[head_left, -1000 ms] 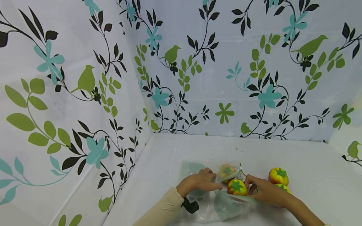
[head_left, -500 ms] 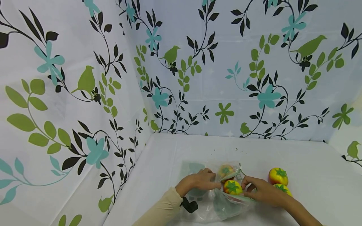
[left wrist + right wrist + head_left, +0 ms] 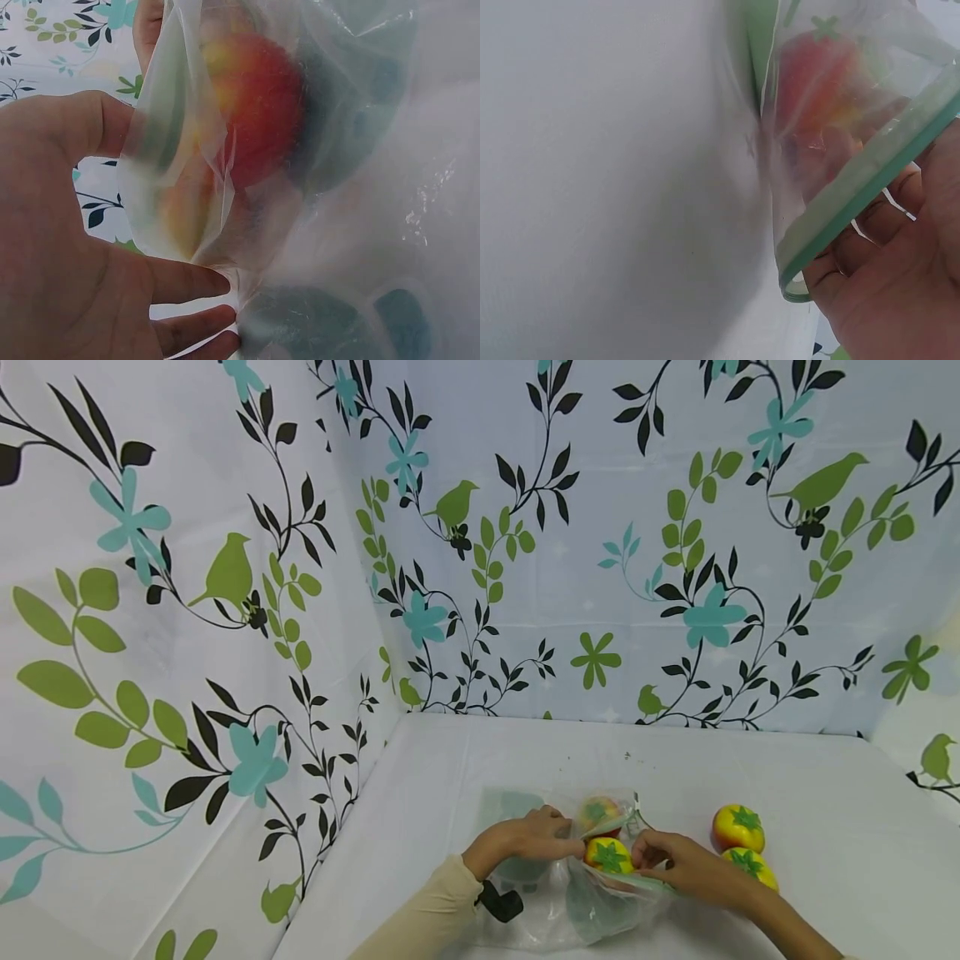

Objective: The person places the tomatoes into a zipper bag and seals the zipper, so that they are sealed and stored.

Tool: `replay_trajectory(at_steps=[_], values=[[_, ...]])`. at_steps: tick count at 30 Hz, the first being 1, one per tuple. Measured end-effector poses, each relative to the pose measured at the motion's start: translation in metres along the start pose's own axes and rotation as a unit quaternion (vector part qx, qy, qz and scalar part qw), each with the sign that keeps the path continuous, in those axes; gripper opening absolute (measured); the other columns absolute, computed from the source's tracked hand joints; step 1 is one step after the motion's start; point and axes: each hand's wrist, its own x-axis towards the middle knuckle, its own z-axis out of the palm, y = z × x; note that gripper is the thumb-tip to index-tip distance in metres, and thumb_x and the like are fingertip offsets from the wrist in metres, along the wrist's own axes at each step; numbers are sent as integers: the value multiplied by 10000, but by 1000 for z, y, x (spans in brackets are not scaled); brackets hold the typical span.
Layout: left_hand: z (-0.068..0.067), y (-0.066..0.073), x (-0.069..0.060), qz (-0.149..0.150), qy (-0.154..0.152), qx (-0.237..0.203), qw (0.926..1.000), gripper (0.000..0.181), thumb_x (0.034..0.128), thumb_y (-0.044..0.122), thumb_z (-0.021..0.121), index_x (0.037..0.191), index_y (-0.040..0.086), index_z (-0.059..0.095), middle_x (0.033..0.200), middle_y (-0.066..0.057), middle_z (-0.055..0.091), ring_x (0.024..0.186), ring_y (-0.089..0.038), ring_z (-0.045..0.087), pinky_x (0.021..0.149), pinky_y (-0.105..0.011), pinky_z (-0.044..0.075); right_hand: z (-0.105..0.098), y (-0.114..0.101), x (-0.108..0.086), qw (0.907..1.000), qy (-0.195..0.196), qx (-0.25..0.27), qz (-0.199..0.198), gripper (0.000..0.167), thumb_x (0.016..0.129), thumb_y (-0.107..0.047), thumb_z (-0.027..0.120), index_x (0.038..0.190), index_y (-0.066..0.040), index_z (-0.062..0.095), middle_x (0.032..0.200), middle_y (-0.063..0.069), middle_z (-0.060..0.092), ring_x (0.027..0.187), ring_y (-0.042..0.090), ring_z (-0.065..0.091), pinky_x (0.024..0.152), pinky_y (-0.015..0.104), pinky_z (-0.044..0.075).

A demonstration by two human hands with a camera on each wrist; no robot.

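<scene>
A clear zip bag (image 3: 536, 914) with a green zip edge lies on the table, mouth to the right. Inside, under the plastic, is one tomato-like red-and-yellow fruit (image 3: 597, 814) with a green leafy top. A second such fruit (image 3: 609, 856) sits in the mouth. My left hand (image 3: 528, 837) rests at the mouth's left side. Its thumb lies under the film while the outstretched fingers (image 3: 191, 279) touch the bag. The bent fingers of my right hand (image 3: 678, 864) reach past the zip edge (image 3: 870, 191) and touch the second fruit's right side.
Two more red-and-yellow fruits (image 3: 738, 828) stand close together beyond my right hand. A small black device (image 3: 501, 902) is at my left wrist. The white table (image 3: 450, 752) meets patterned curtains (image 3: 555, 568) at the back and left.
My right hand has moved a little left, and the second fruit has shifted left with it, deeper into the bag's mouth. My left hand has hardly moved.
</scene>
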Motion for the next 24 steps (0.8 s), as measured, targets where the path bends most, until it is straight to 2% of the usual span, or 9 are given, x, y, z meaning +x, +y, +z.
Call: replay_trajectory(at_steps=[14, 24], values=[[2, -4, -1, 12, 191, -153, 9997, 839, 913, 669, 434, 1588, 175, 488, 1607, -62, 437, 1483, -268, 431, 1140, -465, 431, 2, -2, 4, 9978, -54, 210, -620, 81, 1044, -131, 656, 1106, -79, 648, 1095, 0, 689, 998, 62, 655, 843, 243, 528], [1, -5, -2, 159, 217, -205, 9994, 843, 940, 677, 420, 1585, 139, 487, 1607, -76, 454, 1487, -243, 431, 1155, -436, 420, 3, -2, 3, 9967, -208, 519, -583, 139, 1062, -119, 626, 1186, -67, 661, 1174, 76, 693, 1051, 79, 656, 893, 222, 519]])
